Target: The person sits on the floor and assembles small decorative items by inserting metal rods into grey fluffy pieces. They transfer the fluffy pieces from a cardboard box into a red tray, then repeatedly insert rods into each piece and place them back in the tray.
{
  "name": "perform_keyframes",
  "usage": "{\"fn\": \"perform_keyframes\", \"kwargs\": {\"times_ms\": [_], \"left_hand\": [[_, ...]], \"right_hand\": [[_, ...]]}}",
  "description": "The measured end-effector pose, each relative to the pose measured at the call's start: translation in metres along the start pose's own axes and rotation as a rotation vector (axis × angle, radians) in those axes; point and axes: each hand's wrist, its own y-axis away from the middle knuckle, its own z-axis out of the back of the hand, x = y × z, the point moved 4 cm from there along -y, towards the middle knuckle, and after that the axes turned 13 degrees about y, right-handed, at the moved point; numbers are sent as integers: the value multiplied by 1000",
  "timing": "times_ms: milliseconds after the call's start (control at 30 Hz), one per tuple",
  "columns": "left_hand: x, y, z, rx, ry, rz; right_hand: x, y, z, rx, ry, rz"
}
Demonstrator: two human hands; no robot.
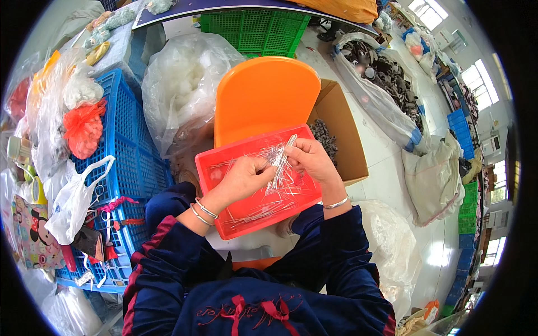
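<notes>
Over a red plastic tray [238, 221], my two hands are close together. My right hand [312, 159] is closed, thumb and fingers pinching the upper part of a bundle of thin silvery-white strips [278, 175]. Against the left side of that bundle, my left hand [242, 178] is closed in a pinch on some of the strips. Whether they are wire or plastic I cannot tell. More of the same strips lie loose in the tray, in a scattered layer near its front and back. The tray is tilted a little and rests partly over an orange chair seat [263, 103].
Blue crates [126, 151] with hanging bags and small tools stand at my left. Beyond them sits a clear bag of white stuffing [188, 78]. A cardboard box [344, 134] is right of the chair; an open sack of dark pieces [386, 84] lies farther right. A green crate [255, 31] is behind.
</notes>
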Motion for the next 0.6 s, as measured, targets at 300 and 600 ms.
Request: {"fn": "perform_keyframes", "kwargs": {"times_ms": [300,600], "left_hand": [[-2,0,1,-66,224,-10],[4,-3,-4,-52,326,79]], "right_hand": [[6,-1,-15,-50,130,37],[0,-5,-11,-126,-17,54]]}}
